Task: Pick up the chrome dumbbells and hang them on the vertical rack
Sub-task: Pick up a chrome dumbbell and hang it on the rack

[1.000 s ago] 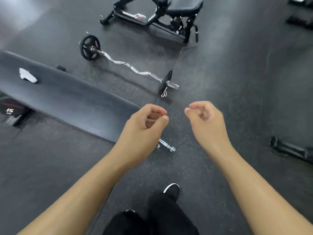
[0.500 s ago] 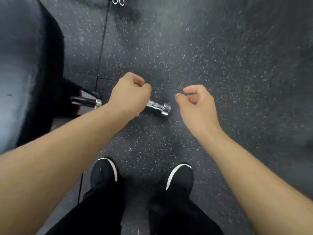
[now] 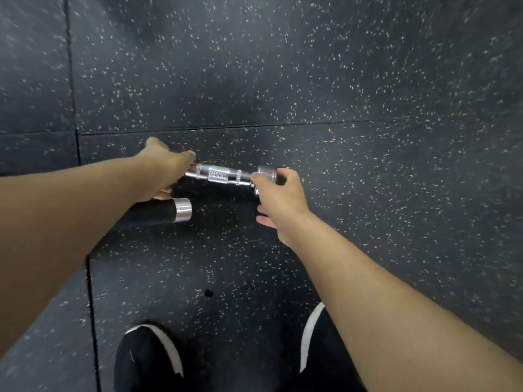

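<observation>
A chrome dumbbell (image 3: 223,174) with a knurled handle lies across the speckled black floor, just ahead of my feet. My left hand (image 3: 162,169) covers its left end, fingers curled round it from above, so that head is hidden. My right hand (image 3: 278,193) rests on the right head, fingers draped over the top and thumb spread apart below. The vertical rack is out of view.
A black tube with a chrome end cap (image 3: 181,210) lies on the floor just under my left wrist, close to the dumbbell. My two black shoes (image 3: 147,360) stand at the bottom edge. Rubber floor tiles (image 3: 368,80) stretch away on all sides.
I have bent down, so the floor is much closer. Both hands, loose fists half a second ago, have reached onto the two ends of the dumbbell. The bench and curl bar have left view.
</observation>
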`<state>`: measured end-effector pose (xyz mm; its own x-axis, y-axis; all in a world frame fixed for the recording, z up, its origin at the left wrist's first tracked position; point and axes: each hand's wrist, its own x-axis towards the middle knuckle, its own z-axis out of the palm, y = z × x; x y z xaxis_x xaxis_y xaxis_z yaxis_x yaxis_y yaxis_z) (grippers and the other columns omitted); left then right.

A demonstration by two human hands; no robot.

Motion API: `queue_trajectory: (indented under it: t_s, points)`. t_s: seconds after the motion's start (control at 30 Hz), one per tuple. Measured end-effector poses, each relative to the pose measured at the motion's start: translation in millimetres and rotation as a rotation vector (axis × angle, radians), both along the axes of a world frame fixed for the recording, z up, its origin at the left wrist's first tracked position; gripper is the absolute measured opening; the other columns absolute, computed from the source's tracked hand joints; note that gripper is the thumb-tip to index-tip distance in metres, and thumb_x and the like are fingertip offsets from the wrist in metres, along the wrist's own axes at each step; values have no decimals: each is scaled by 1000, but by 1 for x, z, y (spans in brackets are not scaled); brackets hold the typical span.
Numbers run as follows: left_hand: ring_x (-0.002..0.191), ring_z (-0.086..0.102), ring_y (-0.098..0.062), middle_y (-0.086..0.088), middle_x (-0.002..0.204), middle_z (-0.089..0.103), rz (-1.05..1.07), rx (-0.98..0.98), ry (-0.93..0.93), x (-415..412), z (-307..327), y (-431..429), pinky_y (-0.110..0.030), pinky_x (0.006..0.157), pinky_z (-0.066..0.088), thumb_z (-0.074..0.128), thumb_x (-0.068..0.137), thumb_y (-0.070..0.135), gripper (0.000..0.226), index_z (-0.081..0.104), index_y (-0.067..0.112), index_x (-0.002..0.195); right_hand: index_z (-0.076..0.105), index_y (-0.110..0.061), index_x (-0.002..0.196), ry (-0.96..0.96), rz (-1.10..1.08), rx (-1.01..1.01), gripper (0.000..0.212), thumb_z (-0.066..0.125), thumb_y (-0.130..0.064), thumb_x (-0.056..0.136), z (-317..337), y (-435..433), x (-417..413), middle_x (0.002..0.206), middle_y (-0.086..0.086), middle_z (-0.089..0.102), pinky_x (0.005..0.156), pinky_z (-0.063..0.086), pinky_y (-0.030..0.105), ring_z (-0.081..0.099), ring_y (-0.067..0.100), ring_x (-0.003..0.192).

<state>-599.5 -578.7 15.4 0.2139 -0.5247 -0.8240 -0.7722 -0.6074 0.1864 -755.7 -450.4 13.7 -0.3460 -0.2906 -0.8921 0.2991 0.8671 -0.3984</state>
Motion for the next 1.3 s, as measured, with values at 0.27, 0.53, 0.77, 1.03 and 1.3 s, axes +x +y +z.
queue_trajectory:
  t_s: [0.27,0.53,0.77,1.03,1.3]
  points:
    - [79,59,-15,-5,110,53,158,-133,79,-3,-19,-1,-40,86,61,71,96,27,56,41,13,141,55,-40,98,35,-145,-48,28,75,-31,82,-18,-12,6,115,0,61,86,63,44,68,19,86]
    - [59,47,-13,-1,80,74,333,-321,430,-44,97,3,-28,51,38,69,85,15,33,48,28,106,52,-28,109,73,-170,-209,29,69,-22,85,101,-9,-35,84,-5,61,70,60,38,63,17,68]
    - [62,52,-13,-1,84,68,338,-429,753,-137,329,33,-26,49,38,69,86,19,32,56,21,116,60,-38,103,423,-183,-617,39,81,-19,76,376,29,-131,91,-6,67,61,48,29,59,10,66]
    - [63,48,-16,-12,84,55,109,-265,1244,-305,704,106,-20,42,34,59,83,16,24,56,11,106,58,-39,104,945,-65,-877,50,78,-33,59,805,123,-241,81,-18,58,72,46,27,53,7,71]
    - [53,50,-7,-2,76,62,-202,-161,1664,-463,1067,234,-16,45,37,57,90,8,17,69,6,102,65,-43,116,1497,-91,-1071,59,93,-41,65,1148,276,-306,113,-26,65,91,59,37,69,6,105]
